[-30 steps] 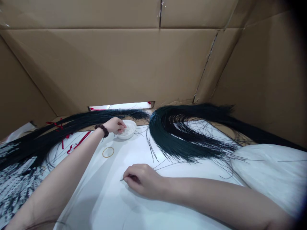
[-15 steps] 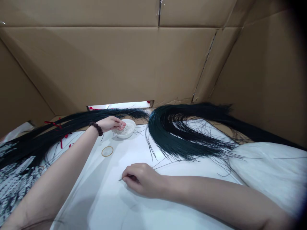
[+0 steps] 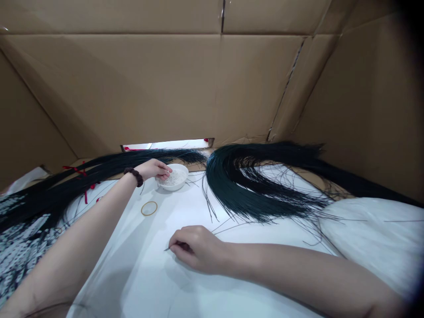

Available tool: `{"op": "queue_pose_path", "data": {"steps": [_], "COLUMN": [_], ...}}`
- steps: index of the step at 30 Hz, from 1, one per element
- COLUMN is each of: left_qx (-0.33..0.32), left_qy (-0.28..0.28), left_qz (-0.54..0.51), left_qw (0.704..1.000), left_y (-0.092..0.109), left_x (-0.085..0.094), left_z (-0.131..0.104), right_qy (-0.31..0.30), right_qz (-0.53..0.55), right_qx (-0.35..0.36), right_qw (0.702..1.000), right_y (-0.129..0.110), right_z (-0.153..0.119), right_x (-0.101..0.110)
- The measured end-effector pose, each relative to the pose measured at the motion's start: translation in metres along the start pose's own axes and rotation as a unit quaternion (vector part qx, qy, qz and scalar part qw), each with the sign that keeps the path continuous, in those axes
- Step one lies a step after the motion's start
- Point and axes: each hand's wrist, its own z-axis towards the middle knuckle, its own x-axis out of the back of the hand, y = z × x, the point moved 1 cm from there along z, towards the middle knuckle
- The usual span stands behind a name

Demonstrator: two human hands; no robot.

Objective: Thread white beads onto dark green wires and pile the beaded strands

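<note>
My left hand (image 3: 155, 169) reaches into a white bowl (image 3: 184, 171) of small whitish pieces (image 3: 176, 177). Its fingertips are pressed together among the pieces; what they pinch, if anything, is hidden. A dark hair tie (image 3: 134, 175) circles that wrist. Resting on the white table surface, my right hand (image 3: 197, 249) is closed in a pinch on a thin dark strand (image 3: 167, 249), whose short end sticks out at the fingertips. Another length of dark strand shows behind the hand, towards a curved bundle of dark green strands (image 3: 228, 190).
Cardboard walls (image 3: 159, 88) enclose the back and sides. More dark strands (image 3: 109, 165) lie at the left, with red ties (image 3: 86, 187). A yellowish ring (image 3: 149, 208) lies before the bowl. A white plastic bag (image 3: 374, 234) sits at the right.
My left fingertips have shifted slightly left and lower into the bowl's pieces. My right hand stays in place with the strand. The whole view has moved very slightly.
</note>
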Motion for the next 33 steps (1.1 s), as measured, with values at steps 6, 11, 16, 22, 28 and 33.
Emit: {"op": "queue_pose_path", "data": {"steps": [6, 11, 16, 22, 28, 33], "left_qx": [-0.019, -0.065, -0.145, -0.192, -0.183, -0.186], "left_qy": [0.020, 0.026, 0.012, -0.028, -0.059, -0.070], "left_qz": [0.073, 0.130, 0.297, 0.513, 0.574, 0.583], "left_qw": [0.997, 0.989, 0.944, 0.836, 0.796, 0.788], "left_y": [0.002, 0.020, 0.039, 0.017, -0.001, -0.004], "left_x": [-0.002, -0.002, -0.025, -0.078, -0.102, -0.101], "left_z": [0.001, -0.016, -0.053, -0.083, -0.085, -0.083], "right_qy": [-0.003, -0.009, -0.023, -0.044, -0.036, -0.032], "right_qz": [-0.001, -0.024, -0.099, -0.126, -0.111, -0.103], "right_qx": [0.001, 0.028, 0.133, 0.161, 0.159, 0.152], "right_qw": [1.000, 0.999, 0.986, 0.978, 0.980, 0.982], "right_y": [0.001, 0.001, -0.003, -0.005, -0.002, -0.002], "right_z": [0.000, -0.001, -0.002, -0.001, -0.001, -0.001], "right_x": [-0.001, -0.002, -0.006, -0.005, -0.005, -0.007]}}
